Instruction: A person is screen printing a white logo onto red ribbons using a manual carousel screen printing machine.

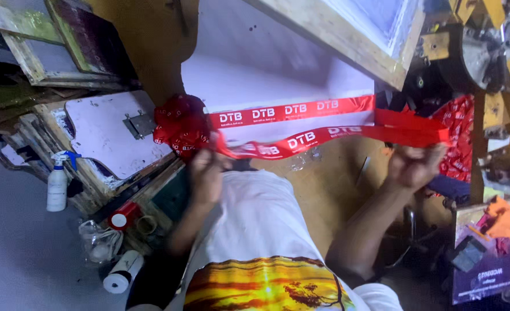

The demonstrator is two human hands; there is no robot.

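A long red satin ribbon (pixel 301 138) with white printed letters runs across the middle of the view. My left hand (pixel 206 173) grips it near a bunched heap of the same ribbon (pixel 180 124) at the left. My right hand (pixel 413 164) pinches the ribbon's other end at the right, where it folds back. A second length of the ribbon (pixel 292 110) lies flat on a white printing board (pixel 266 69) just beyond my hands. A wooden screen frame (pixel 353 40) is raised above the board.
At the left stand stacked wooden frames (pixel 48 46), a white spray bottle (pixel 57 185), a white roll (pixel 122 272) and a red tape roll (pixel 122 216). More red ribbon (pixel 459 135) is piled at the right beside yellow machine parts (pixel 502 86) and an orange cloth (pixel 499 222).
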